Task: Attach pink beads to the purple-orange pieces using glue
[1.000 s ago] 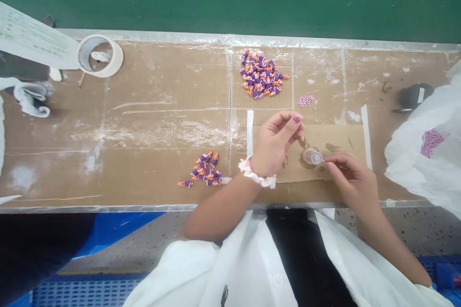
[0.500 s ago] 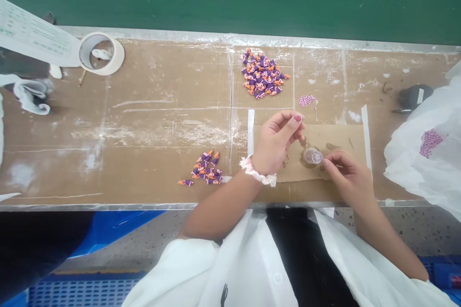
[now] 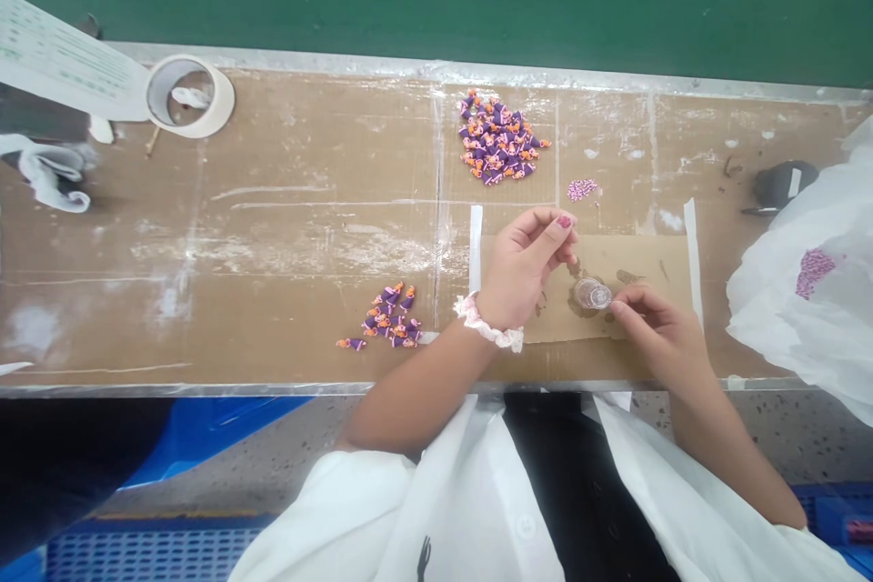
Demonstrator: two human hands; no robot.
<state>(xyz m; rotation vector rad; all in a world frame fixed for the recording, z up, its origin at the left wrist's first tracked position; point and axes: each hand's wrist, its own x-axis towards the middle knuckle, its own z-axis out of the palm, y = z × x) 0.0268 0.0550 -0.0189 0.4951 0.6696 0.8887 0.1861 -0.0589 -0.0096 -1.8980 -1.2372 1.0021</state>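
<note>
My left hand (image 3: pixel 532 259), with a pale scrunchie at the wrist, is raised over the taped-down cardboard piece (image 3: pixel 637 259). Its thumb and fingers are pinched together, and anything between them is too small to make out. To its right sits a small clear cup (image 3: pixel 592 294) on a dark wet-looking spot. The thumb and forefinger of my right hand (image 3: pixel 658 327) pinch the cup's right edge. Beyond my left hand lie a large pile of small purple and orange figurines (image 3: pixel 500 141) and a little heap of pink-purple bits (image 3: pixel 582 190).
A smaller group of figurines (image 3: pixel 390 318) lies left of my left forearm. At the far left are a masking tape roll (image 3: pixel 222 105), a printed paper sheet (image 3: pixel 68 59) and white cloth (image 3: pixel 45 168). On the right are a white plastic bag (image 3: pixel 770 291) holding pink-purple bits and a dark round object (image 3: pixel 784 185).
Both hands stay in nearly the same place and grip. The view has shifted very slightly, and the figurine piles and the clear cup have not moved.
</note>
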